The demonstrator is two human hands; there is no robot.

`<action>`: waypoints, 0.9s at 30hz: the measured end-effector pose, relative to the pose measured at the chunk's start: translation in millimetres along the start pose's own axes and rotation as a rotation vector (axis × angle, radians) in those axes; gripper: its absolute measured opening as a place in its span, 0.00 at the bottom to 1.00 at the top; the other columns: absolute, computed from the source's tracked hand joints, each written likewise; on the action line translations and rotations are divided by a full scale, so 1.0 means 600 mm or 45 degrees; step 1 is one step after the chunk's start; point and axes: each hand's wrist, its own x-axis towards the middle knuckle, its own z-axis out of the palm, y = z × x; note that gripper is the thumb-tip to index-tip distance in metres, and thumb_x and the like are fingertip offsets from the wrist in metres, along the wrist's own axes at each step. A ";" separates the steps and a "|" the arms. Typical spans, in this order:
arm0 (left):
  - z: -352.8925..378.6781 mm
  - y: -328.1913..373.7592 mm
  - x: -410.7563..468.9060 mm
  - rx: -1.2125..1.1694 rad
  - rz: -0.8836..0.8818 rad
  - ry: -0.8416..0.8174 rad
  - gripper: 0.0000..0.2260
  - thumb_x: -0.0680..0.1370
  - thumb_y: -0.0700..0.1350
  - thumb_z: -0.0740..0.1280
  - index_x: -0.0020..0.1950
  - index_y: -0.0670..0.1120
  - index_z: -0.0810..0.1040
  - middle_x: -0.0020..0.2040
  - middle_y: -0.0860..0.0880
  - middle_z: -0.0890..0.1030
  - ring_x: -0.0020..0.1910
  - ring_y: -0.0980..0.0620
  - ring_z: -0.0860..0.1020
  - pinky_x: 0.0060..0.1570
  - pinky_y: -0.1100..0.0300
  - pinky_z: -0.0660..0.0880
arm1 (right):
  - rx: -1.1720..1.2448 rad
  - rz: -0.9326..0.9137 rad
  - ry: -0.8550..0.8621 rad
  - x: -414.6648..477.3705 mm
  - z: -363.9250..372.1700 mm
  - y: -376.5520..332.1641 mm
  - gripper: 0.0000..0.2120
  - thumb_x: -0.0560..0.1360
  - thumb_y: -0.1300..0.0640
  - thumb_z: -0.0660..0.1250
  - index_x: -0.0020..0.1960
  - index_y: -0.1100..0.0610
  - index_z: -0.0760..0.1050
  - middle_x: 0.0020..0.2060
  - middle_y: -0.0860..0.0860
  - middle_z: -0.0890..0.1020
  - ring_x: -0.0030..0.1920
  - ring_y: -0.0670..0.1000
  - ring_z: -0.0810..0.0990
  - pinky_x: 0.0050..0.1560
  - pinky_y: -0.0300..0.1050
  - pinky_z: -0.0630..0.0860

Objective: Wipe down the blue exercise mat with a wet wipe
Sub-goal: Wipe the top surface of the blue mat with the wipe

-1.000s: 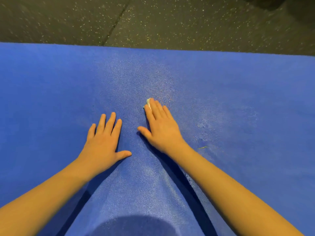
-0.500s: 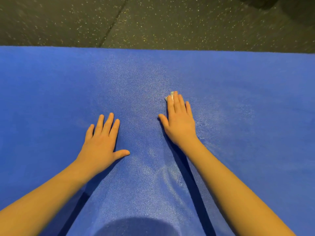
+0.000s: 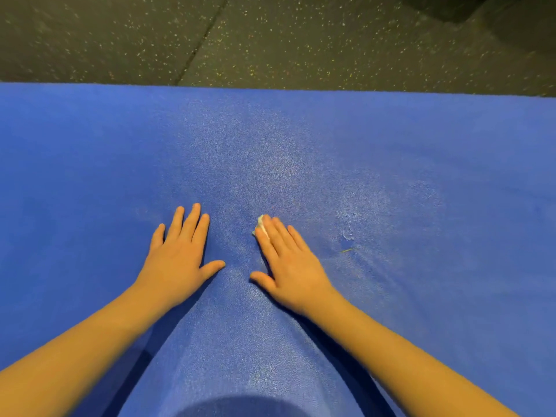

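The blue exercise mat (image 3: 421, 152) fills most of the view, with a damp sheen across its middle. My right hand (image 3: 288, 266) lies flat on it, palm down, pressing a small white wet wipe (image 3: 261, 226) under its fingers; only the wipe's edge peeks out beside the index finger. My left hand (image 3: 180, 254) rests flat on the mat a little to the left, fingers spread, holding nothing.
Dark speckled rubber floor (image 3: 301, 40) lies beyond the mat's far edge, with a seam running through it. A tiny greenish speck (image 3: 347, 250) sits on the mat right of my right hand. A shadow falls on the mat's near edge.
My right hand has slid the wipe back toward me and to the left after reaching farther out half a second ago. My left hand has stayed planted.
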 end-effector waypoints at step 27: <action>0.017 0.055 -0.138 -0.074 -0.100 -0.279 0.33 0.82 0.61 0.49 0.78 0.46 0.38 0.78 0.49 0.34 0.77 0.49 0.36 0.75 0.47 0.40 | 0.053 0.007 -0.152 -0.084 -0.005 -0.037 0.38 0.77 0.36 0.44 0.79 0.58 0.46 0.78 0.54 0.48 0.78 0.54 0.45 0.74 0.46 0.38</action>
